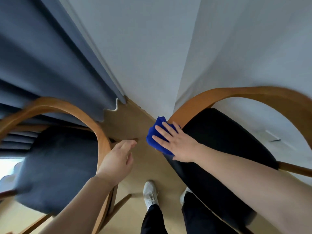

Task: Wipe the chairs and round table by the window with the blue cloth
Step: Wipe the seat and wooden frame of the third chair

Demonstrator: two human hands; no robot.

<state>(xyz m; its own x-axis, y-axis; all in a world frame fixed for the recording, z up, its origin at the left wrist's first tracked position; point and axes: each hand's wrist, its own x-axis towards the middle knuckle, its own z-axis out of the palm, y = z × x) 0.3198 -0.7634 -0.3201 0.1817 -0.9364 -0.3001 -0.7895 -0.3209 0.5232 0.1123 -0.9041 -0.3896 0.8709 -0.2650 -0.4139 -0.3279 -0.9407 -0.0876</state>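
My right hand lies flat, fingers spread, pressing the bright blue cloth onto the front left corner of a black-cushioned chair with a curved wooden arm. My left hand hovers with loosely curled fingers beside the curved wooden arm of a second chair with a grey-blue seat on the left; it holds nothing. The round table is out of view.
Dark blue curtains hang at the left down to the wooden floor. White walls meet in a corner behind the chairs. My feet in white shoes stand between the two chairs.
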